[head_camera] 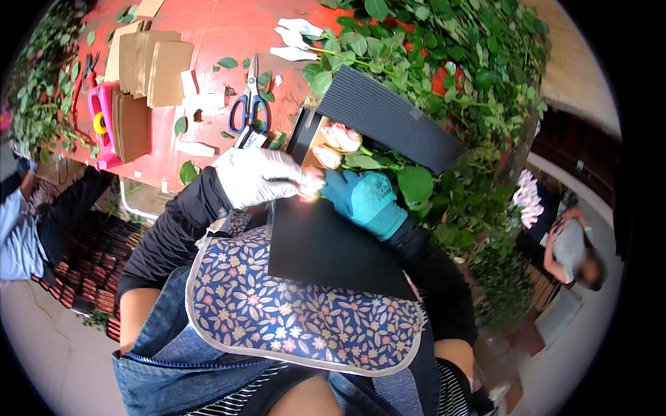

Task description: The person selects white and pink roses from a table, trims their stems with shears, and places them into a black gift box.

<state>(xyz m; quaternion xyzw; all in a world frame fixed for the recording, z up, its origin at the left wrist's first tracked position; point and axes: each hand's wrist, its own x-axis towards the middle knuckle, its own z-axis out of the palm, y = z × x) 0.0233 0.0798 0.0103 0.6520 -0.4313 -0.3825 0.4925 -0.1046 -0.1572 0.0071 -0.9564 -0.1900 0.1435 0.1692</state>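
Observation:
A pink rose is between my two gloved hands, over the front edge of the table. My left hand, in a white glove, has its fingertips closed at the petals. Just below the bloom, my right hand, in a teal knit glove, is curled around the rose; the stem is hidden. Two more pink roses lie on brown cardboard just beyond. Beside them a dark corrugated board leans at an angle. Under my hands a flat black sheet rests over my floral apron.
Blue-handled scissors lie on the red table near stacked cardboard pieces and a pink tape dispenser. Rose buds in white sleeves and heaped leafy stems lie right. Another person is at far right.

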